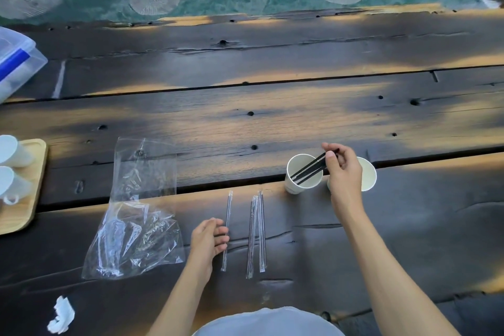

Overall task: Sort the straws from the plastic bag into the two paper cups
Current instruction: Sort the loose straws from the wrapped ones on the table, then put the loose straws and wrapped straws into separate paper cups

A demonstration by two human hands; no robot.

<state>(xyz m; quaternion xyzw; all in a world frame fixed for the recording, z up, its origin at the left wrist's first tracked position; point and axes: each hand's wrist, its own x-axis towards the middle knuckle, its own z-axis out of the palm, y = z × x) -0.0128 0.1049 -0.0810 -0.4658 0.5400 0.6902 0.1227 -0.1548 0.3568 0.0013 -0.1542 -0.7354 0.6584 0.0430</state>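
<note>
Head view, the only one. Right hand [344,169] is over the two paper cups, fingers and thumb pinched on the upper ends of the black straws [309,169]; their lower ends are already down inside the left cup [302,174]. The right cup [368,174] sits just beside it, partly hidden behind the hand, and I cannot tell what it holds. Step in hand, as I read it: dropping the black straws into the left cup. To do it well, let the ends slide to the bottom before letting go, and release gently so the light cup does not tip toward the leaning straws; keep the wrist from knocking the right cup behind it. Left hand [208,237] lies on the dark wooden table [272,123] with fingers loosely curled, fingertips touching the nearest clear-wrapped straw [226,229]; whether it actually pinches it I cannot say, looks more like resting or steadying. Three or so more wrapped straws [256,234] lie close together just to the right of that one, all pointing away from the person, between the two hands and well short of the cups. The plastic bag [136,213] lies flat and crumpled to the left of the left hand, near it but apart; it seems empty, though the glare makes that uncertain. Likely next: the wrapped ones go to the right cup.
</note>
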